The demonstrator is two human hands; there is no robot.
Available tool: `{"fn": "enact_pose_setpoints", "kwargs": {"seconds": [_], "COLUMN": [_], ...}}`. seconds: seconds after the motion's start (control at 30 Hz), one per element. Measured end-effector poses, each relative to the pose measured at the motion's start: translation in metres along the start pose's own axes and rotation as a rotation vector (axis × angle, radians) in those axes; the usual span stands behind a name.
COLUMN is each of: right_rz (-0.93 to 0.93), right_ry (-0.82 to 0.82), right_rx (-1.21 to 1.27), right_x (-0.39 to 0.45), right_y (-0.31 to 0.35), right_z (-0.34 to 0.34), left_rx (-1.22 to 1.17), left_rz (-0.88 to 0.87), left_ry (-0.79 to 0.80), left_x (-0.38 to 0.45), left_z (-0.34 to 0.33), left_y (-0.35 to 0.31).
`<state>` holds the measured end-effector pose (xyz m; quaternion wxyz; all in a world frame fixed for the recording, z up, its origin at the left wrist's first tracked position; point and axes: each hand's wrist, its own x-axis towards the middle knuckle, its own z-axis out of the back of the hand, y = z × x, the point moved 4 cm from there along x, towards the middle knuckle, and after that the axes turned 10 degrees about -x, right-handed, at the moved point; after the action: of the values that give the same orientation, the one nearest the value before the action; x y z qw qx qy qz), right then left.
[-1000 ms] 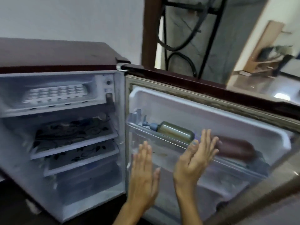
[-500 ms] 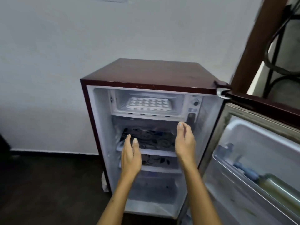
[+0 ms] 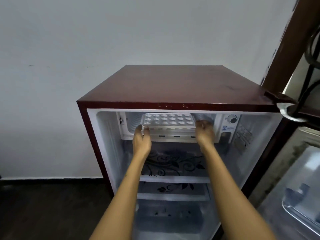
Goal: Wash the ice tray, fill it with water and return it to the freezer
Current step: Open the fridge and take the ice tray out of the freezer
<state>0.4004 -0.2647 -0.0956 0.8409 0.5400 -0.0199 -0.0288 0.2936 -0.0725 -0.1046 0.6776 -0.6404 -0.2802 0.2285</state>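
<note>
Moved: both hands, half a second ago spread open before the shelves, have risen to the freezer (image 3: 131, 125) and taken the tray's near corners.

Left hand (image 3: 141, 136): at the tray's near-left corner, fingers hooked up onto the rim; how firmly it grips, I cannot tell.

Tray (image 3: 168, 119): white, rows of small cups, lying flat inside the freezer at the top of the fridge (image 3: 173, 87), spanning the gap between the two hands, its front edge at their fingertips.

Right hand (image 3: 204, 130): at the near-right corner, fingers curled round the tray's end.

Dial (image 3: 232, 118): just right of the right hand, on the white panel.

Shelves (image 3: 174, 179): below both wrists, flower-patterned, two tiers.

Door (image 3: 301, 179): far right of the grip, swung open, bin visible inside.
</note>
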Motion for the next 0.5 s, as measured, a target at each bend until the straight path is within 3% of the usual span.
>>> {"fn": "enact_pose_setpoints", "kwargs": {"seconds": [0.3,0.5], "right_rz": [-0.044,0.01], "right_ry": [-0.1,-0.073], "right_rx": [-0.078,0.034], "right_x": [0.052,0.061], "right_y": [0.001,0.0], "right_z": [-0.026,-0.041], "left_rx": [0.021,-0.146], "left_rz": [0.103,0.206], "left_ry": [0.042,-0.002], "left_x": [0.074,0.092], "left_z": [-0.011,-0.012], "left_y": [0.006,0.013]}}
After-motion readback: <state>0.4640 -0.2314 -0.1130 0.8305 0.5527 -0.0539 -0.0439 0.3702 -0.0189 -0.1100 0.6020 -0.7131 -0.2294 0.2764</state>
